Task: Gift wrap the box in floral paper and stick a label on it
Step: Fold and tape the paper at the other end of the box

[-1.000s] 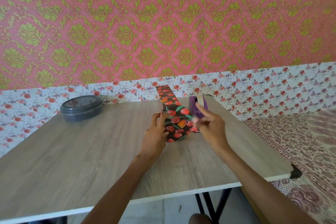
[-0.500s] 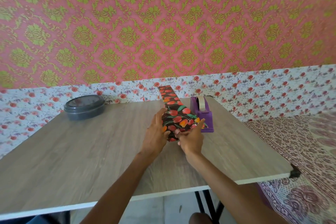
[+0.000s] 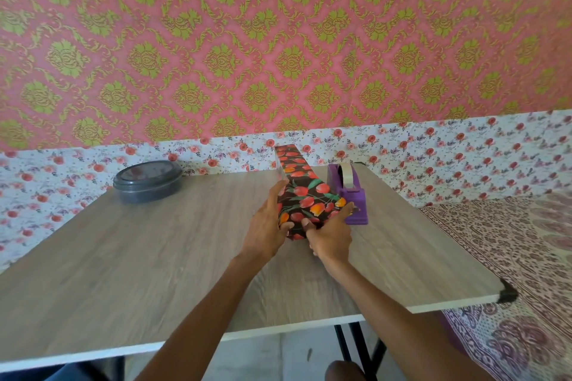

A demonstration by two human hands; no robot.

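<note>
tape dispenser (image 3: 349, 192) just right of box (image 3: 305, 198) | left hand (image 3: 268, 226), right hand (image 3: 330, 233) both gripping box | right hand back from dispenser

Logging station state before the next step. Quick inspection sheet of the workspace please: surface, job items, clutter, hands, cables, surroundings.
Surface: wood-grain table, white edge, dark cap on its near right corner.
Job's things: box wrapped in dark floral paper, lying lengthwise away from the person; purple tape dispenser with a roll, just right of it. No label seen.
Clutter: grey lidded round container, far left.
Grippers: left hand on the box's left side, right hand at its near end, thumb pressing the paper.
Cables: nothing seen.
Surroundings: patterned wallpaper behind, printed cloth to the right.
</note>
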